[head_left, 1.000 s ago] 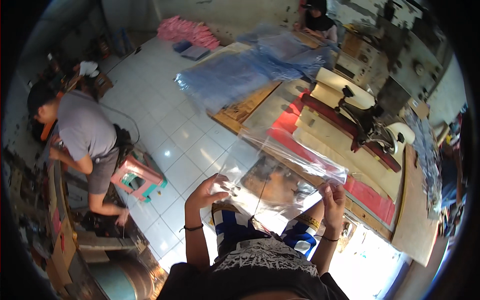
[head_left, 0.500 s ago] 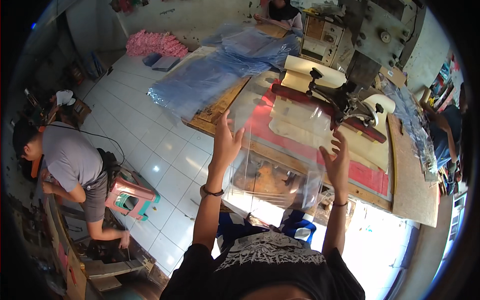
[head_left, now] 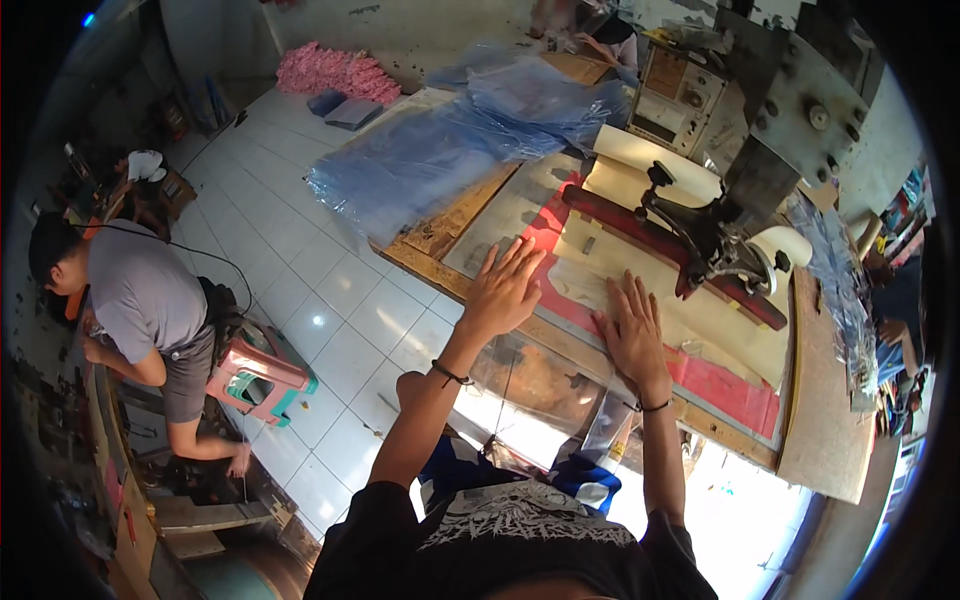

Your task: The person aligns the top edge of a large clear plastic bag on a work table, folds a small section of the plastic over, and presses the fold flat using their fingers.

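Observation:
A clear plastic sheet [head_left: 545, 388] lies over the front part of the machine's bed and hangs down past the table's near edge. My left hand [head_left: 503, 290] rests on it near the red strip [head_left: 552, 215], fingers stretched out and flat. Further right, my right hand [head_left: 634, 335] also lies flat on the sheet, fingers pointing away from me. Neither hand grips anything. Beyond them, a dark red bar [head_left: 625, 222] of the press [head_left: 705, 235] stands over the cream-coloured sheet [head_left: 690, 315] on the bed. The far border of the clear sheet is hard to make out.
Stacked bluish plastic sheets [head_left: 410, 165] cover the table's far left. A wooden board [head_left: 825, 430] forms its right end. A control box [head_left: 675, 95] stands behind the press. At left, a person [head_left: 140, 290] bends beside a pink stool [head_left: 255, 378]. Pink material [head_left: 335, 72] is heaped by the wall.
Both hands have come down from holding the clear sheet up in the air to lying flat on it over the bed. The right hand has moved inward, and the view has shifted slightly.

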Demonstrator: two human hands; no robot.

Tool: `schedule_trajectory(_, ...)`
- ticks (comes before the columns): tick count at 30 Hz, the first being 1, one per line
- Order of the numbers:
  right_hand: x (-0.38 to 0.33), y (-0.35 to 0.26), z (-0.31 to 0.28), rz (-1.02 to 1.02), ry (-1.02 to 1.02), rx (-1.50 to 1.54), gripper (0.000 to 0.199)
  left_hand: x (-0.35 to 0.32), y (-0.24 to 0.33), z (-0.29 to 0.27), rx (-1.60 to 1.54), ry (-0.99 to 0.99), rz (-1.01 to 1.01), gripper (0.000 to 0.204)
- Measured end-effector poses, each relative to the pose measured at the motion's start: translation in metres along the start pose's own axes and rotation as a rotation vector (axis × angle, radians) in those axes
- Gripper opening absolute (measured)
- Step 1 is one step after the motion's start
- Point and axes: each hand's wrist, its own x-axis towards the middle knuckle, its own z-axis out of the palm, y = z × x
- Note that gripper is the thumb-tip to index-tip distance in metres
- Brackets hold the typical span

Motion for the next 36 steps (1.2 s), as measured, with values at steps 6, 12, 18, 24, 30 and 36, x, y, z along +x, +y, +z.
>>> schedule_trajectory(6, 0.002, -0.001, -0.007, 0.051, -0.011, -0.008, 0.051, 0.010, 0.007, 0.006, -0.025, 0.005, -0.069, 0.049)
schedule_trajectory(12, 0.002, 0.007, 0.002, 0.041, -0.023, -0.064, 0.059, 0.009, -0.001, 0.011, 0.043, 0.087, -0.074, 0.044)
schedule_trajectory(18, -0.011, 0.016, -0.007, 0.038, -0.083, -0.122, 0.057, 0.008, 0.005, 0.013, 0.190, 0.027, -0.104, 0.044)
schedule_trajectory(24, -0.007, 0.019, -0.002, 0.007, 0.017, -0.120, 0.052, 0.006, 0.010, 0.026, 0.160, 0.144, -0.071, 0.048)
schedule_trajectory(30, -0.061, 0.002, -0.014, 0.127, 0.187, -0.052, 0.050, -0.044, 0.029, 0.005, 0.077, 0.203, -0.280, 0.060)
schedule_trajectory(36, -0.103, -0.024, -0.013, 0.240, 0.323, 0.003, 0.051, -0.075, 0.055, 0.036, -0.380, 0.625, -0.547, 0.086)
